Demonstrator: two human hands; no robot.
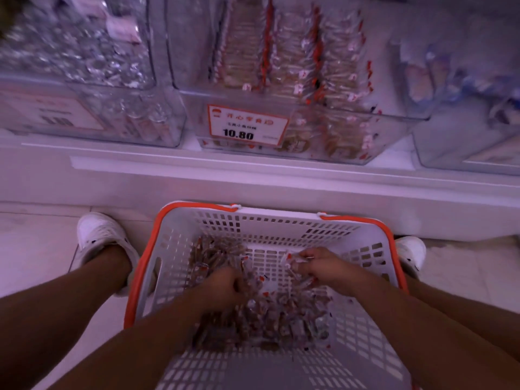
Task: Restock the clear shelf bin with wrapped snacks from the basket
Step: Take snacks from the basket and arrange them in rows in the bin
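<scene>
Head view, steeply down, close over basket (374,243)

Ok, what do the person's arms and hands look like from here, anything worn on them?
Both forearms are bare up to the frame edge: no sleeves show. The left hand and right hand wear no gloves, and I can see no watch, ring or bracelet, though the picture is dim and slightly blurred. White shoes show on the feet.

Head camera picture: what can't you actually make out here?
- Head view: small print on the orange-bordered price label is blurred; only 10.80 reads.
- Silvery goods in the left clear bin are motion-blurred.
- Left hand and right hand hide the wrapped snacks they grip.
- White plastic basket: near end cut off by the bottom edge.
</scene>
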